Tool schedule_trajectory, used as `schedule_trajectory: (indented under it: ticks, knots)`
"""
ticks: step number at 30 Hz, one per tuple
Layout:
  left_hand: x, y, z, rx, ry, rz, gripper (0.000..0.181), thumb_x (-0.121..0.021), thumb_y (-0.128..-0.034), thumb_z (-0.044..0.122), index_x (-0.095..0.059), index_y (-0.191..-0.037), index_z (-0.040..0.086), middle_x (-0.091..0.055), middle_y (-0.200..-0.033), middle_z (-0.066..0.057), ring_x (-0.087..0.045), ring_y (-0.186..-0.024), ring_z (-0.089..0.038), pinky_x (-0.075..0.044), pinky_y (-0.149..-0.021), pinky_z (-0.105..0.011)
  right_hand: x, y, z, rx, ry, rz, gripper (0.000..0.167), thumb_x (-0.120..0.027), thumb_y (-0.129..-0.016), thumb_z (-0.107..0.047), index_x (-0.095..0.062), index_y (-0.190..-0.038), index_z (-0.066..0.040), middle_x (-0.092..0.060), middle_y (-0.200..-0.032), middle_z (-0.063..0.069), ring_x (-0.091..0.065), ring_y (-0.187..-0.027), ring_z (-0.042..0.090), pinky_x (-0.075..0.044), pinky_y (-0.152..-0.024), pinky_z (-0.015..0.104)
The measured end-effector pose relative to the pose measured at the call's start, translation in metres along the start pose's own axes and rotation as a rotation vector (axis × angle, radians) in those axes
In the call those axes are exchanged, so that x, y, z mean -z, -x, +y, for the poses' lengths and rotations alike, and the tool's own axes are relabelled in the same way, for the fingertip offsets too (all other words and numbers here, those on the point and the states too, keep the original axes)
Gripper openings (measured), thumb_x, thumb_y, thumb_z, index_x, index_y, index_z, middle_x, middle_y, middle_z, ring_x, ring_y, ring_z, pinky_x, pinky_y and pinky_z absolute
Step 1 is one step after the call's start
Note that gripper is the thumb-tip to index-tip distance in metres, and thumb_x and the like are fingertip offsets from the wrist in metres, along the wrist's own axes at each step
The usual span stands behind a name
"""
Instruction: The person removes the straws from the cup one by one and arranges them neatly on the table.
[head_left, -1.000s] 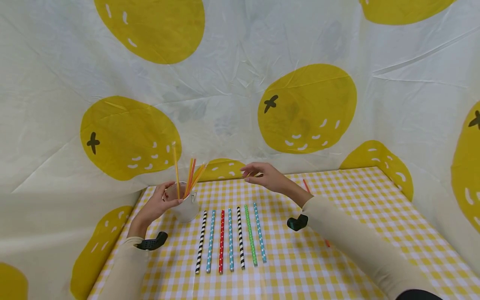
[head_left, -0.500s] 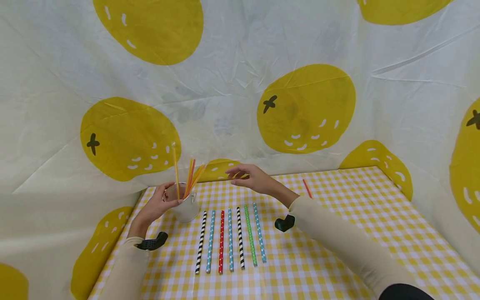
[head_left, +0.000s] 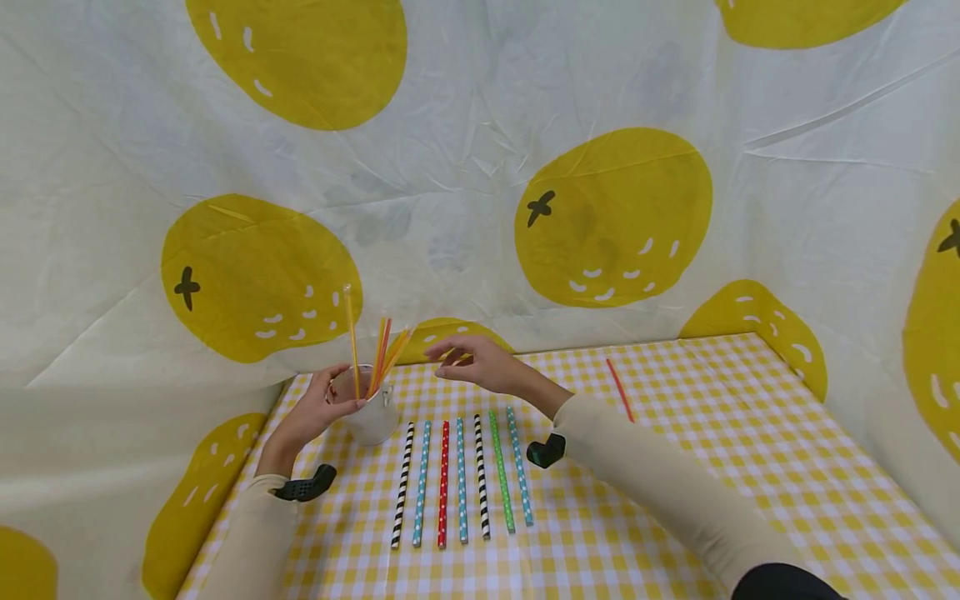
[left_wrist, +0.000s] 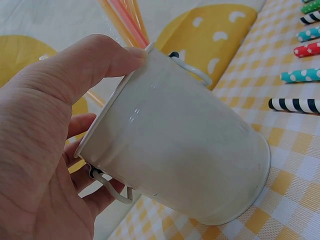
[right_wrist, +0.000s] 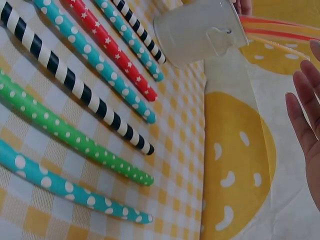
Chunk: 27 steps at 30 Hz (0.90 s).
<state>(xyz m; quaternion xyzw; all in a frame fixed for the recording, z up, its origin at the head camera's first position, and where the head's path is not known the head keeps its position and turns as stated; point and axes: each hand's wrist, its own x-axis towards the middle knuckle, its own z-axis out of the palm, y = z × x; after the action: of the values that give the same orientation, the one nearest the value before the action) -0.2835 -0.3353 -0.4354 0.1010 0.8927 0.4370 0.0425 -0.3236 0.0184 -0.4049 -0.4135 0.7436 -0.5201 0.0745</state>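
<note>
My left hand [head_left: 311, 414] grips the rim of a small white bucket [head_left: 377, 423], thumb on the near side and fingers around the far side. Several yellow, orange and red plastic straws [head_left: 385, 350] stick up out of this bucket. To its right, my right hand [head_left: 483, 364] hovers over the back of the table, fingers loosely bent, with nothing in them. Nearer to me, several paper straws lie side by side: black-and-white striped [head_left: 482, 475], blue dotted [head_left: 462, 483], red with white stars [right_wrist: 115, 50] and green dotted [head_left: 502, 471].
A single red plastic straw [head_left: 619, 390] lies apart on the right side of the yellow checked tablecloth [head_left: 720, 433], partly behind my right sleeve. A hanging white cloth [head_left: 450, 150] with big yellow fruit prints rises along the table's back edge.
My right hand has moved left toward the bucket, uncovering more of the lone red straw on the right. The left hand and the bucket stay where they were.
</note>
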Motion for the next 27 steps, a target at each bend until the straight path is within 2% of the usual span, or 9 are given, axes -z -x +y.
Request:
schedule_trajectory:
  ticks: [6,9,13,16,17,22,27]
  knots:
    - [0.001,0.001,0.000,-0.006,0.004,0.005,0.089,-0.075,-0.0940,0.030,-0.020,-0.160,0.006,-0.013,-0.160,-0.024,-0.030,-0.115,-0.037,-0.036,-0.091,-0.051,-0.012,-0.009,-0.003,0.001,-0.021,-0.045,0.041,-0.066,-0.101,-0.018,-0.061,-0.140,-0.009,-0.061,-0.134,0.008,-0.065,-0.113,0.020,-0.054,-0.091,0.033]
    - [0.000,0.001,0.001,-0.004,-0.001,0.006,0.089,-0.075,-0.0943,0.030,-0.020,-0.161,0.007,-0.013,-0.159,-0.024,-0.030,-0.113,-0.036,-0.035,-0.089,-0.050,-0.017,-0.013,-0.004,0.007,-0.013,-0.080,0.047,-0.066,-0.101,-0.021,-0.056,-0.146,-0.013,-0.056,-0.141,0.006,-0.063,-0.117,0.020,-0.052,-0.097,0.033]
    - [0.000,0.010,0.022,0.007,0.008,-0.001,0.086,-0.073,-0.0952,0.024,-0.021,-0.159,0.001,-0.014,-0.157,-0.028,-0.031,-0.112,-0.039,-0.035,-0.089,-0.050,-0.023,-0.017,-0.007,-0.013,0.001,-0.126,0.055,-0.065,-0.102,-0.025,-0.048,-0.153,-0.019,-0.040,-0.159,0.000,-0.058,-0.127,0.024,-0.048,-0.103,0.034]
    - [0.001,0.017,0.039,0.012,0.020,-0.004,0.083,-0.073,-0.0949,0.019,-0.023,-0.157,-0.003,-0.014,-0.156,-0.030,-0.031,-0.112,-0.040,-0.035,-0.089,-0.050,-0.026,-0.019,-0.008,-0.037,0.000,-0.148,0.057,-0.064,-0.102,-0.026,-0.044,-0.156,-0.020,-0.029,-0.165,-0.002,-0.055,-0.131,0.026,-0.046,-0.105,0.034]
    - [0.001,0.018,0.040,0.009,0.021,-0.002,0.083,-0.073,-0.0948,0.019,-0.023,-0.157,-0.003,-0.015,-0.155,-0.030,-0.031,-0.111,-0.040,-0.035,-0.088,-0.049,-0.027,-0.020,-0.008,-0.038,0.000,-0.150,0.058,-0.064,-0.102,-0.026,-0.043,-0.156,-0.019,-0.027,-0.166,-0.001,-0.055,-0.131,0.027,-0.046,-0.106,0.034]
    - [0.000,0.016,0.039,0.022,0.038,0.000,0.086,-0.074,-0.0940,0.021,-0.021,-0.158,-0.001,-0.015,-0.155,-0.029,-0.031,-0.110,-0.039,-0.035,-0.086,-0.048,-0.030,-0.021,-0.009,-0.042,0.003,-0.141,0.060,-0.063,-0.102,-0.023,-0.040,-0.158,-0.020,-0.024,-0.167,0.002,-0.057,-0.128,0.022,-0.046,-0.106,0.034]
    - [-0.001,0.017,0.037,0.028,0.048,-0.003,0.088,-0.074,-0.0943,0.022,-0.019,-0.159,0.000,-0.013,-0.157,-0.028,-0.030,-0.115,-0.040,-0.036,-0.092,-0.052,-0.031,-0.022,-0.007,-0.041,0.008,-0.140,0.061,-0.063,-0.103,-0.022,-0.038,-0.159,-0.020,-0.027,-0.166,0.002,-0.057,-0.128,0.022,-0.045,-0.107,0.035]
